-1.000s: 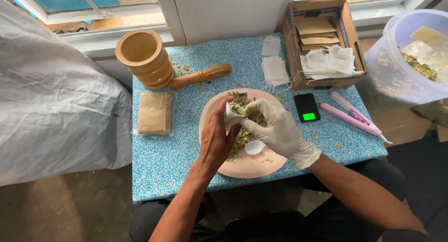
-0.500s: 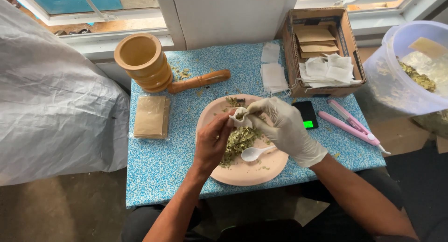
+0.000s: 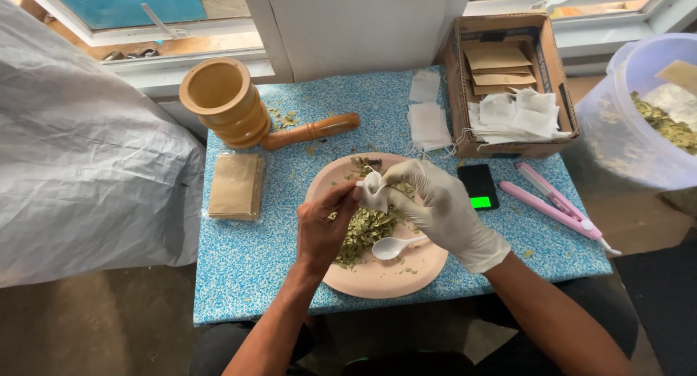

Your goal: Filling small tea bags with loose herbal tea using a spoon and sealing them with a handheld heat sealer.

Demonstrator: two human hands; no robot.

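Note:
A small white filter bag point(image 3: 375, 191) hangs over a pink plate point(image 3: 377, 274) that carries a heap of dried green leaves point(image 3: 363, 229) and a white plastic spoon point(image 3: 393, 247). My bare left hand point(image 3: 324, 227) pinches the bag's left edge. My right hand point(image 3: 439, 205), in a white glove, grips the bag's top and right side. The bag looks bunched and partly filled; its contents are hidden.
On the blue speckled table point(image 3: 247, 263) stand a wooden mortar point(image 3: 221, 99), a pestle point(image 3: 311, 131), a stack of tan packets point(image 3: 236, 185), empty white bags point(image 3: 428, 122), a small black scale point(image 3: 479, 186) and a pink sealer point(image 3: 555, 198). A cardboard box point(image 3: 508, 86) and a plastic tub of leaves point(image 3: 646, 107) sit at right.
The bag has gone from held open with leaves showing to bunched shut between both hands. The spoon on the plate is now uncovered.

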